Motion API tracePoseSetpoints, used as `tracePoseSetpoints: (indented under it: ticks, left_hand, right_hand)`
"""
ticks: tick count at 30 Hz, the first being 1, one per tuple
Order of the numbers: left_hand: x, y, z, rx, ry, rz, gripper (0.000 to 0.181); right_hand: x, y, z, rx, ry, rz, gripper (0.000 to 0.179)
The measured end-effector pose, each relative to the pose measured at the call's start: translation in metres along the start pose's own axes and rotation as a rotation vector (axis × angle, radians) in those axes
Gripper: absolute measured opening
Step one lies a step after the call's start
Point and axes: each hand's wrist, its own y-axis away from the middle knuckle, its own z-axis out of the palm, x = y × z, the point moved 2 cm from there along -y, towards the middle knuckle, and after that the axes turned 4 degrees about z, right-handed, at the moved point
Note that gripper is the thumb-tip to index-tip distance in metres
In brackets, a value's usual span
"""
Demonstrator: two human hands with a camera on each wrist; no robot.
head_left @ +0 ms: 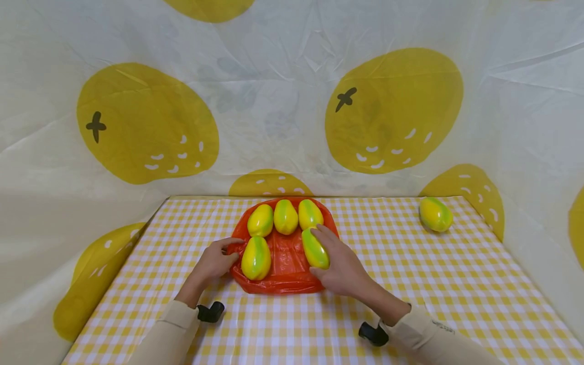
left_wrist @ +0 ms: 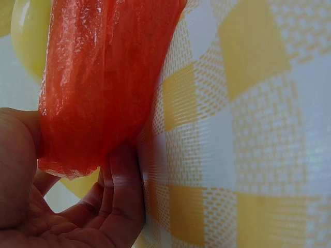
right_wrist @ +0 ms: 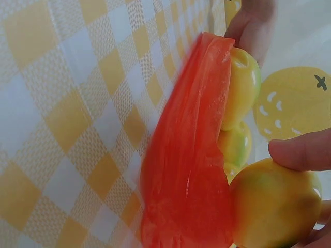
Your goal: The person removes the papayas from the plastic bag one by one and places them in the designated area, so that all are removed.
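Observation:
A red plastic bag lies spread on the table, its rim rolled up around several glossy yellow-green papayas. Three sit in a row along its far side, among them the middle papaya. One more papaya stands at the near left inside the bag. My left hand grips the bag's left rim, with thumb and fingers on either side of the red film. At the bag's right side my right hand holds a papaya between thumb and fingers; in the right wrist view this papaya overlaps the rim.
A single papaya lies at the table's back right, away from the bag. The yellow-and-white checked tablecloth covers the table. Behind it hangs a pale curtain printed with large yellow fruits.

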Motion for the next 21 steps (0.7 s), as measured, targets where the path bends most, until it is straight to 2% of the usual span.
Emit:
tracePoseSetpoints:
  ticks: [9,21]
  left_hand:
    - [0.000,0.000,0.000,-0.004,-0.001,-0.003,0.041]
    - [0.001,-0.001,0.001,-0.006,-0.015,-0.013,0.041]
  right_hand:
    - [0.007,-0.001,-0.007,0.036,-0.004,-0.032,0.082]
    - [0.018,-0.001,-0.013,0.061,-0.003,-0.005,0.082]
